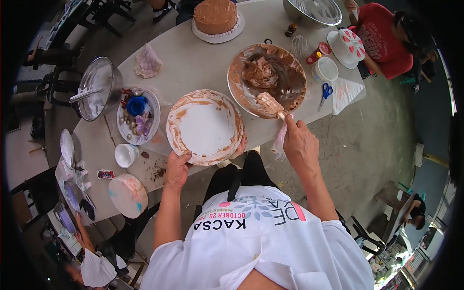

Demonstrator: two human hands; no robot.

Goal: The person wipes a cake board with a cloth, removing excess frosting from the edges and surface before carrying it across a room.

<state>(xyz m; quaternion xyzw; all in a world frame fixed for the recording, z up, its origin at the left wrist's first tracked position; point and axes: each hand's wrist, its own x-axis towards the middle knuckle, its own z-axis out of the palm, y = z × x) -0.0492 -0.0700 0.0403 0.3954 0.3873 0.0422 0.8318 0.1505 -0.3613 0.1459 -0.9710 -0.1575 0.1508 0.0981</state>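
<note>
My left hand (178, 169) grips the near left rim of a round white board or plate (207, 129), smeared with brown frosting around its edge. My right hand (301, 142) holds the handle of a spatula (270, 103), its blade coated in light brown frosting, over the near side of a metal mixing bowl (232, 78). Inside the bowl sits a large mound of brown frosting (260, 72). Beyond stands a brown frosted cake (215, 16) with a piped white border on a white board. A clear, pink-stained plastic bag (279, 143) hangs below the bowl's near edge.
Blue scissors (325, 96), a white tub (324, 69) and a whisk (299, 46) lie right of the bowl. At left are a plate of decorations (154, 103), a second metal bowl (115, 87) and a small cup (126, 156). A person in red is beside a white cake (346, 45).
</note>
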